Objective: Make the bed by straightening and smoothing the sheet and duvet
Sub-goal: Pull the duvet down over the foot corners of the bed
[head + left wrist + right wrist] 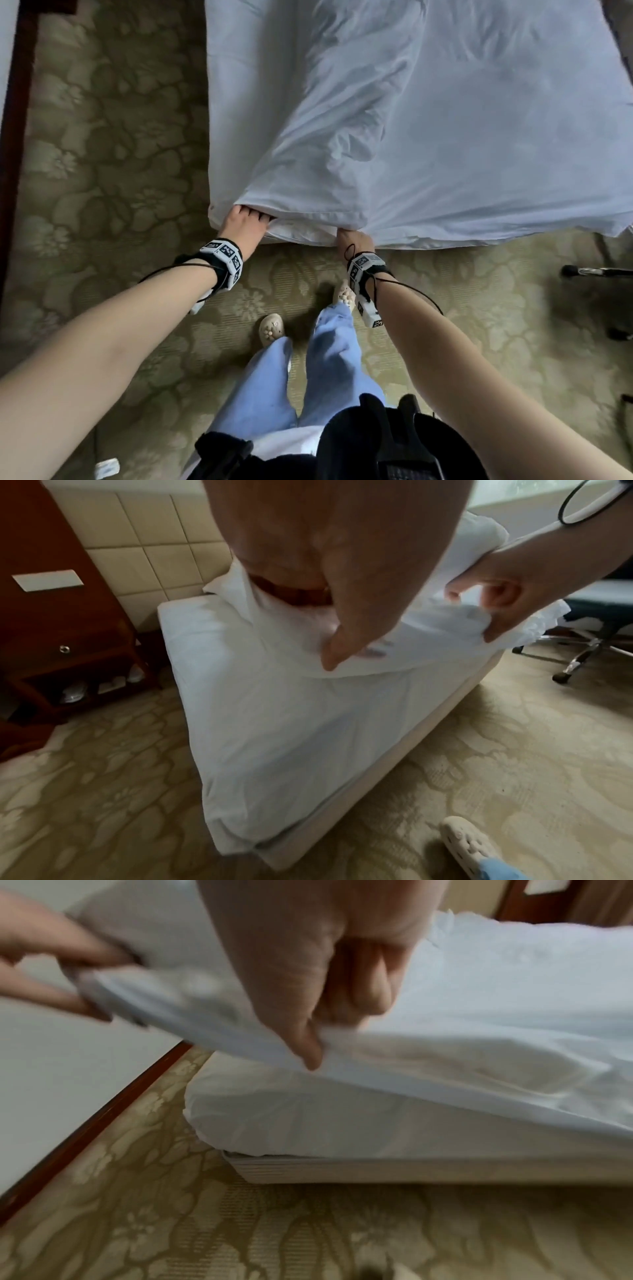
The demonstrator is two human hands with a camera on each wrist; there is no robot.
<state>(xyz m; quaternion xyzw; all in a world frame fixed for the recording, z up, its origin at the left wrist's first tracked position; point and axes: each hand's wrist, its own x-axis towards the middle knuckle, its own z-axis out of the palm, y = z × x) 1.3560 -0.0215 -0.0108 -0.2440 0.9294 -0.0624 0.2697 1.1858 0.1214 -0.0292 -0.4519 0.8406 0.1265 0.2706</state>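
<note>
A white duvet (445, 137) lies rumpled over the bed, its near edge lifted off the foot end. My left hand (251, 215) grips the duvet's near left corner, fingers curled over the hem. My right hand (352, 235) pinches the same edge a little to the right. The left wrist view has my left hand (339, 645) clamped on the duvet edge (428, 647) and the right hand (496, 607) beside it. Seen from the right wrist, my right hand (316, 1037) holds the duvet (479, 1015) above the white fitted sheet (308, 1118), which covers the mattress corner.
I stand at the foot of the bed on patterned beige carpet (120, 171), slippered feet (272, 329) close to the bed base (377, 1172). A dark wooden nightstand (61, 642) stands left of the bed. An office chair (582, 642) stands to the right.
</note>
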